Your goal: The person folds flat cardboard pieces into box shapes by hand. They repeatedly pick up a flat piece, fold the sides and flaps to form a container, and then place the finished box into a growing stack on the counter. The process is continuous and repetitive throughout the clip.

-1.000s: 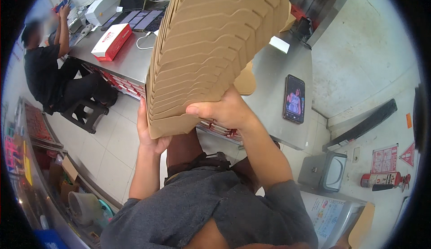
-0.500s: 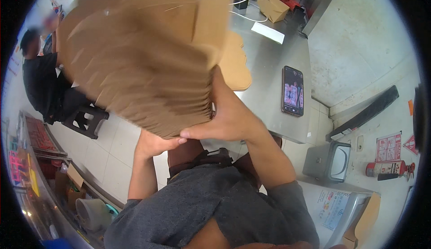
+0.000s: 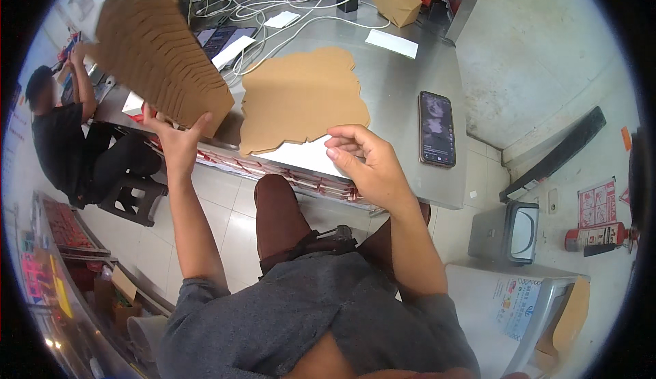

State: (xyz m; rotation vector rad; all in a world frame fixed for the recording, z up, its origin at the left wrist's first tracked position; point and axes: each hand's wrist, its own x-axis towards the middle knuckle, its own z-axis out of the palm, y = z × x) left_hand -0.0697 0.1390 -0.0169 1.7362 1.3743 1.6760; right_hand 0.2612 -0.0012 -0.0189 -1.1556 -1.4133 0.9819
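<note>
Red-and-white printed notice (image 3: 598, 202) and blue label (image 3: 517, 307) show at right. The cardboard stack (image 3: 160, 58) has swung left, now gripped by the left hand (image 3: 179, 143) alone, fingers spread; the right hand (image 3: 369, 164), loosely curled and empty, hovers beside flat cardboard sheets (image 3: 301, 99).

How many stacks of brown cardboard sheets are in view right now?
2: a fanned stack in the left hand, and a flat stack on the metal table, near the right hand. Others could be hidden behind the fanned one.
</note>
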